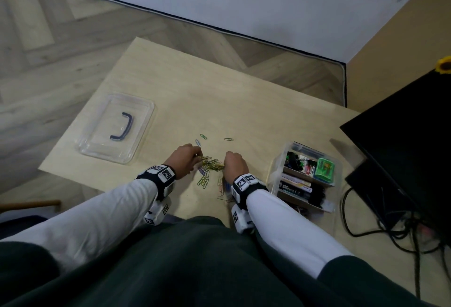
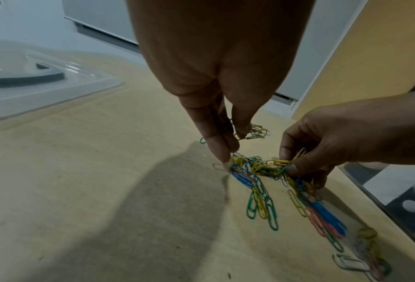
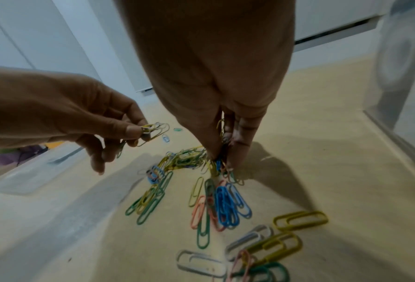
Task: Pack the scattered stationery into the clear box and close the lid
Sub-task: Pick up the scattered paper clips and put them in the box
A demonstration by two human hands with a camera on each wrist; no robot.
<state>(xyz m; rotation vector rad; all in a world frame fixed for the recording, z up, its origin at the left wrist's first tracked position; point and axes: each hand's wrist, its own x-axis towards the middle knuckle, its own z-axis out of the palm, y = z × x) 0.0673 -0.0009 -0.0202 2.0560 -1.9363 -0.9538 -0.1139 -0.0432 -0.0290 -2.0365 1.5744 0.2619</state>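
Observation:
Coloured paper clips [image 1: 209, 167] lie in a tangle at the table's near edge. My left hand [image 1: 186, 160] pinches a few yellow and white clips [image 3: 154, 129] between thumb and finger. My right hand [image 1: 234, 164] pinches a bunch of clips [image 2: 280, 165] that trails down to the pile [image 3: 222, 202]. The clear box [image 1: 305, 176] stands to the right of my right hand, holding binder clips, pens and a green item. Its clear lid [image 1: 117, 128] with a dark handle lies flat at the table's left.
Loose clips [image 1: 228, 139] lie farther out on the table [image 1: 219, 101]. A black monitor [image 1: 410, 140] and cables [image 1: 380, 223] are at the right. Wooden floor and a white wall lie beyond the table's far edge.

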